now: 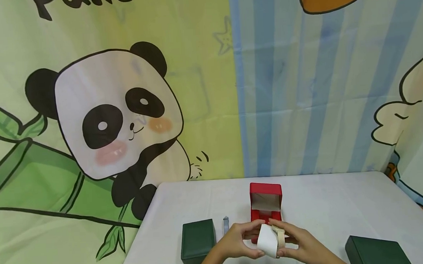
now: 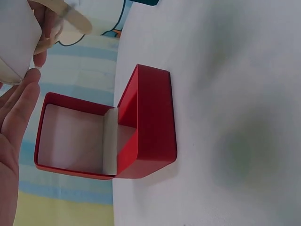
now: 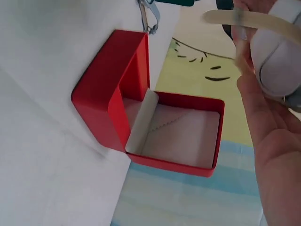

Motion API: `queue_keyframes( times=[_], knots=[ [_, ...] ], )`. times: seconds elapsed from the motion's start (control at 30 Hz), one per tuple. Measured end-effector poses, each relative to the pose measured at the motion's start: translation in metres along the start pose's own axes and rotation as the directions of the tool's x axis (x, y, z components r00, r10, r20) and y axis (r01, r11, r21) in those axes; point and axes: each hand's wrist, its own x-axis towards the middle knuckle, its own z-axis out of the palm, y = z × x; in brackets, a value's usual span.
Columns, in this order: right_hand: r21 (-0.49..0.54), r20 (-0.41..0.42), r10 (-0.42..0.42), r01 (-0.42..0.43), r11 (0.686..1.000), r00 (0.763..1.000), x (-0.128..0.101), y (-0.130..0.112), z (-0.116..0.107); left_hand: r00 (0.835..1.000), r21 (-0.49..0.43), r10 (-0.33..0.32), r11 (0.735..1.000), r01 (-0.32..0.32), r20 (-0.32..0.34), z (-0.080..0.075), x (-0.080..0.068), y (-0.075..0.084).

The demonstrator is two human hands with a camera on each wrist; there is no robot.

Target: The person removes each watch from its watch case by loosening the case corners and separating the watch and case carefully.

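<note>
In the head view my left hand [image 1: 237,240] grips a white watch cushion [image 1: 267,240] between thumb and fingers, above the table in front of the red box. From the other side my right hand [image 1: 301,244] pinches the cushion's end, where a cream watch strap [image 1: 280,237] passes around it. One strap end [image 3: 225,18] sticks out loose in the right wrist view. Behind both hands stands the red watch box [image 1: 265,189] with its lid up. Its pale lid lining [image 2: 70,136] and hollow inside show in the left wrist view. The watch's face is hidden.
A closed dark green box [image 1: 198,243] stands left of the hands, with a blue-grey watch [image 1: 226,224] lying beside it. Another green box [image 1: 376,251] sits at the front right. The white-covered table [image 1: 317,198] ends at a printed curtain.
</note>
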Motion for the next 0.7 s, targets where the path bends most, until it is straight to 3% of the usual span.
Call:
queue_keyframes(
  times=[0.17,0.23,0.33,0.47,0.57,0.7],
  knots=[
    [-0.096,-0.112,-0.145,0.134,0.986,0.983,0.001,0.008,-0.005,0.998,-0.044,-0.069,0.997,0.069,-0.004,0.001,0.0,0.003],
    [-0.167,-0.183,-0.172,0.141,0.976,0.968,0.001,0.011,-0.005,0.995,-0.043,-0.102,0.994,0.101,-0.013,0.002,0.0,0.003],
    [-0.313,-0.34,-0.117,0.005,0.95,0.933,0.003,0.013,-0.006,0.991,-0.035,-0.131,0.991,0.13,-0.031,0.002,-0.001,0.001],
    [-0.424,-0.514,0.029,-0.284,0.86,0.857,0.007,0.021,-0.012,0.987,-0.031,-0.147,0.989,0.146,-0.057,0.002,-0.004,-0.004],
    [-0.445,-0.543,0.115,-0.401,0.8,0.832,0.008,0.031,-0.019,0.986,-0.044,-0.154,0.987,0.152,-0.066,0.003,-0.006,-0.006],
    [-0.458,-0.489,0.263,-0.501,0.734,0.832,0.006,0.052,-0.02,0.986,-0.051,-0.152,0.988,0.149,-0.073,0.003,-0.007,-0.011]
  ],
)
